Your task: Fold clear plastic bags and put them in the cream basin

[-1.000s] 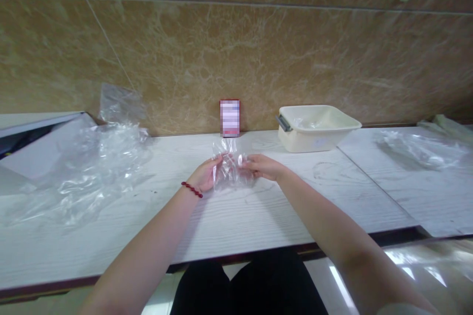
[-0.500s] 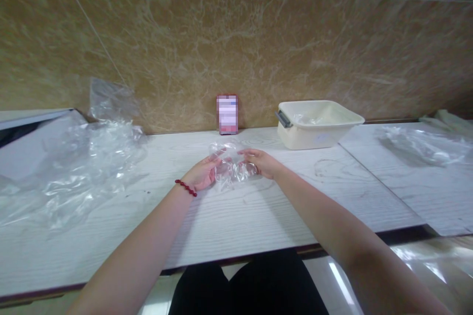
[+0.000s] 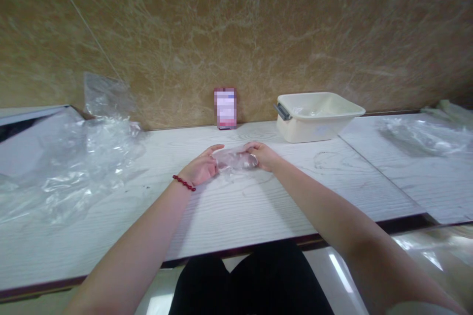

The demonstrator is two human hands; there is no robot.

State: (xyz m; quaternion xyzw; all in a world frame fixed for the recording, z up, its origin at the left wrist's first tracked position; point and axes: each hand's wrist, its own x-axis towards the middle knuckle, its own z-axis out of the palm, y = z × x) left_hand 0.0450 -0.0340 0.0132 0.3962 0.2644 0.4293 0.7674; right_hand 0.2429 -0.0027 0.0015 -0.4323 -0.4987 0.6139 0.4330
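Observation:
A crumpled clear plastic bag (image 3: 234,160) is stretched between my two hands, just above the white wood-grain table (image 3: 240,216). My left hand (image 3: 202,167), below a red bead bracelet (image 3: 184,183), grips the bag's left side, its thumb and fingers partly behind the film. At the right side of the bag, my right hand (image 3: 264,156) is closed on it with bent fingers. Whether anything is inside the bag cannot be made out.
A phone (image 3: 225,108) leans upright against the marbled wall. Right of it stands a cream bin (image 3: 314,130) with a grey handle and clear plastic inside. Clear plastic bags (image 3: 92,157) pile up at the left; more plastic (image 3: 428,135) lies at the far right.
The bag has been pulled flatter and wider between my hands. My left thumb or finger now points out above it. The view has tilted slightly, shifting the scene upward.

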